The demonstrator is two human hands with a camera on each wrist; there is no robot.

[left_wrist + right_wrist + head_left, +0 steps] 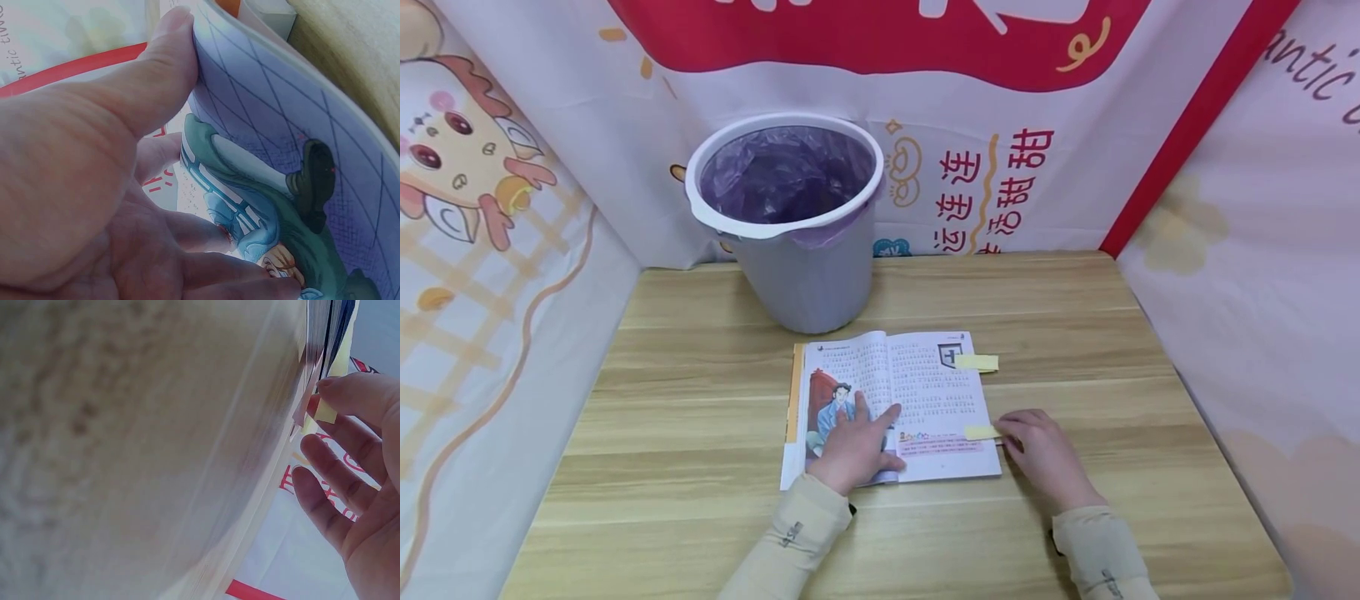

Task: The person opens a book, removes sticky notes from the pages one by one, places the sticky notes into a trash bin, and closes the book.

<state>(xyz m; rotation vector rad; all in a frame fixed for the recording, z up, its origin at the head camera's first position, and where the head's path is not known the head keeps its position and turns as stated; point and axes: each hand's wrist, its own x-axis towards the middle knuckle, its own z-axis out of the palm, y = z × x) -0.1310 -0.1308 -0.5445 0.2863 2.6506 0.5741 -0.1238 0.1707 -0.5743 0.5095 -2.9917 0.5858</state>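
An illustrated book (936, 392) lies open on the wooden table, text on its right page and a drawing of a seated figure on its left. My left hand (853, 442) rests on the left page near the fold with fingers spread; the left wrist view shows its thumb along the curved page (350, 119). At the right edge, my right hand (1041, 454) pinches the end of a yellow sticky tab (326, 412) between thumb and index finger, the other fingers loosely bent. Above it, another yellow sticky tab (977, 362) juts out past the page edge.
A grey trash bin (808, 279) with a white rim and purple liner stands on the table behind the book. Printed cloth (925, 108) hangs around the back and sides of the wooden table (685, 400).
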